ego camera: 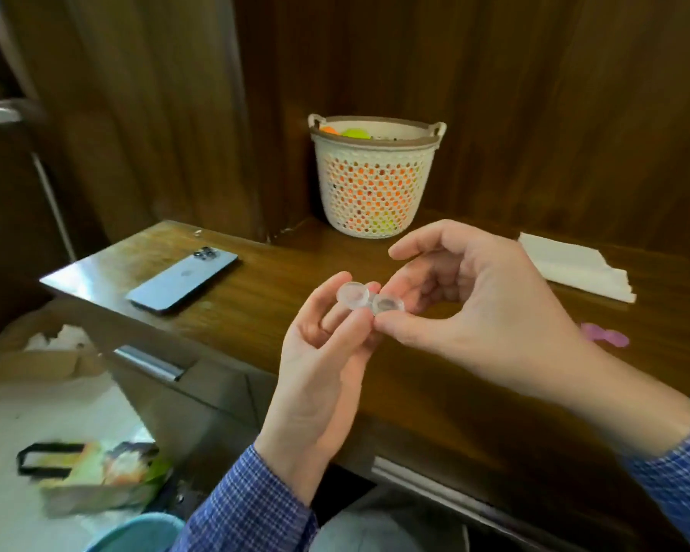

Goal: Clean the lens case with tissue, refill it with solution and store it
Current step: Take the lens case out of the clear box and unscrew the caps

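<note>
The wooden desk (435, 372) fills the middle of the frame, and both my forearms rise over it from the lower edge in blue checked sleeves (252, 500). My right hand (475, 300) comes in from the lower right, its back turned up, thumb and forefinger curled into a pinch while the other fingers arch loosely above. My left hand (319, 352) rises from the bottom centre, palm facing me, fingers bent upward. Toward the upper centre a cream perforated basket (375, 181) stands against the back panel, orange and green shapes showing through its holes. A blue phone (184, 282) lies face down at centre left, and a folded white tissue (574, 264) rests at the right edge, with a small pink piece (604, 335) just below it. Between my hands, held above the desk at centre frame, is the clear lens case (369, 300): my left fingertips grip its left cup, my right thumb and forefinger clamp its right cup.
</note>
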The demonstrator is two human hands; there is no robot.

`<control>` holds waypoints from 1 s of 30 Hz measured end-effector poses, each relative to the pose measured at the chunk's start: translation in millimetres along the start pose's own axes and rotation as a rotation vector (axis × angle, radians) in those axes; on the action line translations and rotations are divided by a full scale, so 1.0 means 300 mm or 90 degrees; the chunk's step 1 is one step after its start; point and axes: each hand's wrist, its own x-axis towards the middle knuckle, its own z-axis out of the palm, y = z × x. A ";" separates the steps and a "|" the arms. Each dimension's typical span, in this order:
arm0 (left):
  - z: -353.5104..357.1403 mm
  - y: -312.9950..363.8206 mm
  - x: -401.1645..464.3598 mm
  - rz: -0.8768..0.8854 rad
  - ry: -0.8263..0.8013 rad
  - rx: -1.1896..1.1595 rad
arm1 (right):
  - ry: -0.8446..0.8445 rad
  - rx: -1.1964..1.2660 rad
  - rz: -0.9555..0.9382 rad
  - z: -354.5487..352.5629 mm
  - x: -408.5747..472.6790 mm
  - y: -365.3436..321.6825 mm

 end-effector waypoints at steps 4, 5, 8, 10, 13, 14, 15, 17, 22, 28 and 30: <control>-0.133 0.090 -0.080 0.046 0.056 -0.085 | -0.037 0.017 -0.026 0.176 0.034 -0.078; -0.168 0.112 -0.098 0.058 0.064 -0.097 | -0.049 0.023 -0.032 0.220 0.042 -0.095; -0.286 0.173 -0.145 0.092 0.076 -0.102 | -0.080 0.038 -0.052 0.354 0.067 -0.142; -0.367 0.213 -0.176 0.115 0.095 -0.089 | -0.096 0.053 -0.063 0.444 0.084 -0.173; -0.489 0.281 -0.226 0.154 0.132 -0.073 | -0.125 0.100 -0.071 0.578 0.108 -0.218; -0.525 0.305 -0.243 0.168 0.133 -0.074 | -0.137 0.117 -0.074 0.619 0.115 -0.233; -0.563 0.331 -0.263 0.180 0.129 -0.073 | -0.149 0.130 -0.079 0.659 0.121 -0.249; -0.621 0.383 -0.302 0.200 0.112 -0.069 | -0.165 0.151 -0.090 0.727 0.133 -0.277; -0.737 0.459 -0.406 0.238 0.188 -0.084 | -0.154 0.216 -0.073 0.832 0.160 -0.283; -0.958 0.408 -0.530 0.169 0.382 0.253 | -0.146 0.238 -0.050 0.923 0.156 -0.228; -1.055 0.371 -0.561 0.138 0.369 0.469 | -0.153 0.229 -0.048 0.959 0.147 -0.208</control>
